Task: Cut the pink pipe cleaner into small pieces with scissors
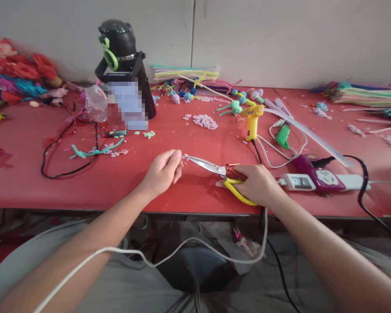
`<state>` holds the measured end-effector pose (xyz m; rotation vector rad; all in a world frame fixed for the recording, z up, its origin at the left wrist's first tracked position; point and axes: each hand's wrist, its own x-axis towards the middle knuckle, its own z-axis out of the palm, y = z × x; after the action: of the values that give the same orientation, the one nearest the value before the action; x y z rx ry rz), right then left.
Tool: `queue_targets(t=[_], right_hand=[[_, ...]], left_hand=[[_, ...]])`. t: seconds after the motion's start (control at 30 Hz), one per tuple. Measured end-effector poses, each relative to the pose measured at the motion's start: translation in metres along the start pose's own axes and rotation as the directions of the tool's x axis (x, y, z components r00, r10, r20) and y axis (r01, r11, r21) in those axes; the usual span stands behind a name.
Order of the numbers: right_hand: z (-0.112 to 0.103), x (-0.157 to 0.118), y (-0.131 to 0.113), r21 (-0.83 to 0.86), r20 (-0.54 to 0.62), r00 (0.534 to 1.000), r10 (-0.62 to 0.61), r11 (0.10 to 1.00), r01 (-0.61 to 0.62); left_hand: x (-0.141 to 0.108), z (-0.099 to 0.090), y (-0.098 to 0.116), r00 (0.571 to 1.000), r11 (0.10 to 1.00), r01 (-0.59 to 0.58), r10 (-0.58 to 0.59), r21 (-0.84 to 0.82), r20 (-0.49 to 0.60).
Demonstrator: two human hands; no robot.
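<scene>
My left hand (165, 172) is closed in a pinch, with the tip of a pale pink pipe cleaner (184, 156) just showing at the fingertips; the rest is hidden. Around the handles of the scissors (208, 165), with red and yellow grips, my right hand (256, 184) is closed. Their blades point left, and the tips meet the pink end beside my left fingers. Beyond them lies a pile of short pale pink cut pieces (205, 121). A few mint green pieces (149, 134) and a mint pipe cleaner (97, 152) lie to the left.
A yellow glue gun (253, 121) with a long glue stick stands behind my right hand. A purple power strip (319, 174) and cables lie right. A black bottle (127, 65) with a phone (128, 104) leaning on it stands back left. Pipe cleaner bundles (368, 95) line the wall. A white cable (195, 241) crosses my lap.
</scene>
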<state>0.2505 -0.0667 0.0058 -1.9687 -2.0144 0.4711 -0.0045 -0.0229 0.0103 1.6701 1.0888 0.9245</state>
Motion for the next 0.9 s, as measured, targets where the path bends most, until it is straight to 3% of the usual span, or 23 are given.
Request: queue_targets(t=[0.9], right_hand=[[0.0016,0.0006,0.0026,0.008,0.018,1.0,0.003,1.0,-0.003]], left_hand=[[0.0008,0.0009,-0.0016,1.0,0.999,0.018,-0.018,-0.039,0.007]])
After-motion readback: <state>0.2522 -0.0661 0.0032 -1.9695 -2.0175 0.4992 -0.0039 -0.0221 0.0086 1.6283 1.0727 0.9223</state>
